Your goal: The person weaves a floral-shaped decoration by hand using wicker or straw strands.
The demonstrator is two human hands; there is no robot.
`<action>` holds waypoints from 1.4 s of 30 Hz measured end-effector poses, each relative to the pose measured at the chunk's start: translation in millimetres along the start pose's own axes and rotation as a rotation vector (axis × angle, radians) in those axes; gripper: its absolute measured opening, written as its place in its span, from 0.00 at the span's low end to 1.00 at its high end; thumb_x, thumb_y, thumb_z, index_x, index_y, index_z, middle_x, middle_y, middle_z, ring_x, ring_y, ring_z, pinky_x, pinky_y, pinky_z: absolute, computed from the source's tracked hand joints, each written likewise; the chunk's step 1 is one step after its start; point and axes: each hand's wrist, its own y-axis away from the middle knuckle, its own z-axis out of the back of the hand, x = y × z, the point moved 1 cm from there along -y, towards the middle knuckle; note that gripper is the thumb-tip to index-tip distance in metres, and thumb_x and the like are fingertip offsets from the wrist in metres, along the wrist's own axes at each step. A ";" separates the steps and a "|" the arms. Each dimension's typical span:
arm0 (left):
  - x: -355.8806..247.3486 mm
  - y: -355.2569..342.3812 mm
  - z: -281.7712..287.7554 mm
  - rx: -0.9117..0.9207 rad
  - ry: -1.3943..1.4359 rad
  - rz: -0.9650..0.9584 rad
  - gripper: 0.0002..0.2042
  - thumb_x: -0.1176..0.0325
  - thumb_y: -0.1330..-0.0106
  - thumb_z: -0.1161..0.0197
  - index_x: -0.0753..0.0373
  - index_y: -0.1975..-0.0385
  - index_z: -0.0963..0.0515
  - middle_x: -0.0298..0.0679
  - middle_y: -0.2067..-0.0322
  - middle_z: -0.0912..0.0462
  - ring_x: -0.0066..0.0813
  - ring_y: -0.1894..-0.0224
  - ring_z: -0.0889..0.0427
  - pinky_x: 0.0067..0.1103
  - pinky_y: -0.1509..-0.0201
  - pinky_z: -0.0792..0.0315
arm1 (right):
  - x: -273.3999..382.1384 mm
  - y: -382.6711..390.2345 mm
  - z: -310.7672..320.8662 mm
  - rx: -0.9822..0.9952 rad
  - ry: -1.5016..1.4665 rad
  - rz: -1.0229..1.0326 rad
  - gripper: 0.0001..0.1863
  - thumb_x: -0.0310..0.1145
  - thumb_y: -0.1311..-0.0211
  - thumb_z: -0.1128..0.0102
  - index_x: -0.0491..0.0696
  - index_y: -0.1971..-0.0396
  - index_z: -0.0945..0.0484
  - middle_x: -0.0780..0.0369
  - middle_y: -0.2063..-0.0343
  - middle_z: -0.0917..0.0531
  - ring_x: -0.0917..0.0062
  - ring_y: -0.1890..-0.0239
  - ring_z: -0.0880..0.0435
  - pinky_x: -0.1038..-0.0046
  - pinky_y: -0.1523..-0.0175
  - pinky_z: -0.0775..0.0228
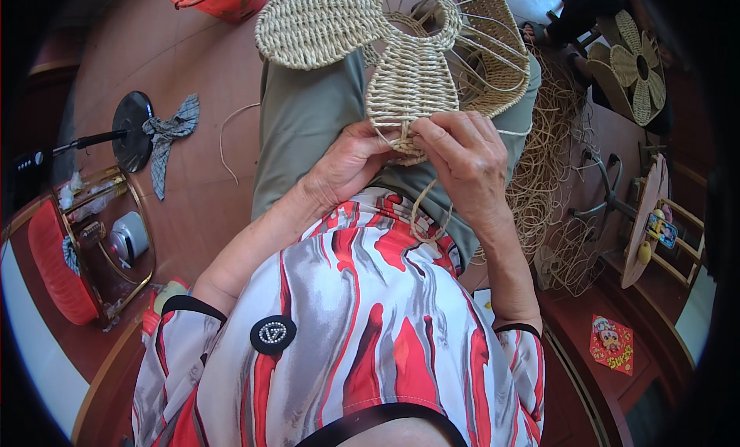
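A flower-shaped piece of woven straw cord rests across my lap, with rounded petals around an open ring (455, 37). One woven petal (412, 81) points toward me; another petal (316, 27) spreads to the left. My left hand (351, 160) grips the near tip of the first petal from the left, its fingertips partly hidden beneath. From the right, my right hand (468, 150) pinches straw cord against that same tip, fingers curled. A loose cord end (416, 212) loops down below the hands. Behind, a woven basket wall (497, 62) with bare spokes joins the piece.
Tangled straw cord (539, 169) heaps on the floor at right. Beyond it, another person holds a similar woven flower (638, 68). An orange-red bucket (220, 0) stands far left; a black round stand base (132, 131) with a cloth and a red-cushioned chair (62, 262) are at left.
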 end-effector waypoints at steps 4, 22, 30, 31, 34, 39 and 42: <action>-0.7 -11.6 3.2 0.096 0.035 0.018 0.15 0.71 0.34 0.36 0.64 0.48 0.23 0.37 0.51 0.18 0.29 0.47 0.20 0.32 0.38 0.29 | -1.1 -7.2 -4.6 0.009 -0.073 -0.048 0.10 0.26 0.51 0.33 0.49 0.66 0.19 0.66 0.68 0.20 0.71 0.65 0.21 0.68 0.60 0.30; -14.9 36.8 -27.7 -0.237 -0.217 -0.095 0.09 0.71 0.27 0.43 0.67 0.51 0.24 0.40 0.53 0.18 0.27 0.51 0.18 0.25 0.43 0.25 | 20.8 -12.7 -24.6 0.072 -0.153 0.085 0.19 0.25 0.52 0.35 0.47 0.56 0.20 0.63 0.61 0.17 0.68 0.60 0.18 0.68 0.56 0.26; -102.3 155.7 63.0 -0.316 0.418 -0.440 0.07 0.75 0.28 0.47 0.72 0.61 0.25 0.51 0.55 0.20 0.44 0.47 0.21 0.43 0.32 0.32 | -46.4 17.1 29.1 -0.369 -0.391 -0.462 0.08 0.23 0.34 0.40 0.43 0.56 0.20 0.61 0.58 0.15 0.77 0.56 0.17 0.74 0.49 0.25; -144.0 188.0 93.3 -0.341 0.280 -0.639 0.07 0.75 0.27 0.50 0.74 0.60 0.27 0.51 0.57 0.21 0.44 0.47 0.23 0.43 0.31 0.35 | -52.4 26.1 27.1 -0.350 -0.411 -0.650 0.08 0.24 0.33 0.41 0.43 0.57 0.19 0.62 0.59 0.15 0.78 0.57 0.17 0.75 0.50 0.25; -247.2 293.9 167.4 -0.171 0.261 -0.576 0.05 0.76 0.27 0.52 0.70 0.62 0.30 0.47 0.62 0.24 0.39 0.56 0.25 0.40 0.37 0.31 | -50.6 48.3 11.5 -0.254 -0.338 -0.581 0.09 0.24 0.36 0.38 0.45 0.57 0.19 0.62 0.60 0.17 0.76 0.60 0.18 0.75 0.52 0.26; -305.0 323.6 165.0 -1.119 -0.444 -0.981 0.06 0.74 0.28 0.44 0.70 0.58 0.27 0.46 0.58 0.21 0.26 0.70 0.28 0.23 0.60 0.26 | -28.7 56.3 -9.2 -0.153 -0.231 -0.467 0.16 0.25 0.42 0.32 0.48 0.53 0.21 0.61 0.55 0.21 0.75 0.63 0.19 0.74 0.57 0.25; -224.2 219.1 98.9 -0.791 -0.922 -0.867 0.10 0.72 0.30 0.42 0.67 0.52 0.25 0.45 0.57 0.19 0.14 0.73 0.28 0.09 0.71 0.35 | -20.9 44.9 -12.5 -0.133 -0.296 -0.526 0.26 0.30 0.47 0.27 0.51 0.47 0.24 0.59 0.42 0.30 0.78 0.64 0.19 0.74 0.61 0.22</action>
